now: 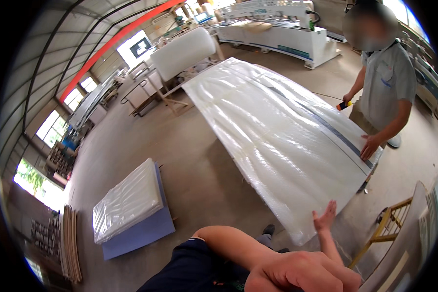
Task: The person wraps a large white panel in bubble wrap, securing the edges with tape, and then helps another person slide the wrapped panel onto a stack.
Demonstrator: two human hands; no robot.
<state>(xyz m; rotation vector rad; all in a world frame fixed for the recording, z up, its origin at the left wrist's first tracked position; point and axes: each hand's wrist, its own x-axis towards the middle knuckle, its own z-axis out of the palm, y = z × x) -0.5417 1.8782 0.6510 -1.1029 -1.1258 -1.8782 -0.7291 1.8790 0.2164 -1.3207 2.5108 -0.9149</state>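
A long table-high stack lies under a sheet of clear bubble wrap (277, 146), which covers its top and hangs over the near corner. My right hand (324, 217) is open, fingers stretched, by the sheet's near edge; I cannot tell whether it touches. My left hand (301, 272) is close to the camera at the lower edge, its back showing and fingers curled under. Whatever it holds, if anything, is hidden. Across the sheet, a co-worker's hand (371, 147) presses on its right end, near a dark strip (333, 129). The co-worker's other hand grips a yellow-and-black tool (344, 105).
On the floor at left sits a wrapped stack (129, 199) on a blue-violet board (146, 236). A big bubble-wrap roll (184, 52) rests on a stand at the table's far end. A white machine (272, 36) stands behind. A yellow metal frame (389, 226) is at right.
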